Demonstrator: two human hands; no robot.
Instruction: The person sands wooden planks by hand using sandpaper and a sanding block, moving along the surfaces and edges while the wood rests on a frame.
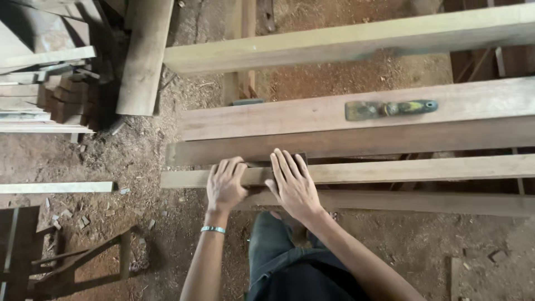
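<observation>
A narrow pale wooden plank (390, 169) runs left to right in front of me. My left hand (225, 184) curls over its near-left part, fingers bent onto the top face. My right hand (293, 184) lies flat on the same plank beside it, fingers spread and pointing away, fingertips reaching a dark small object (304, 157) partly hidden under them. Behind this plank lies a darker wide board (401, 138), then a lighter board (267, 119) with a worn green-and-yellow handled tool (390, 108) resting on it. A bracelet circles my left wrist.
Another long beam (345, 40) crosses at the top. A thick plank (144, 56) leans at upper left beside stacked timber (44, 89). A loose slat (56, 187) lies on the sawdust-covered dirt floor; a dark wooden frame (72, 262) stands lower left.
</observation>
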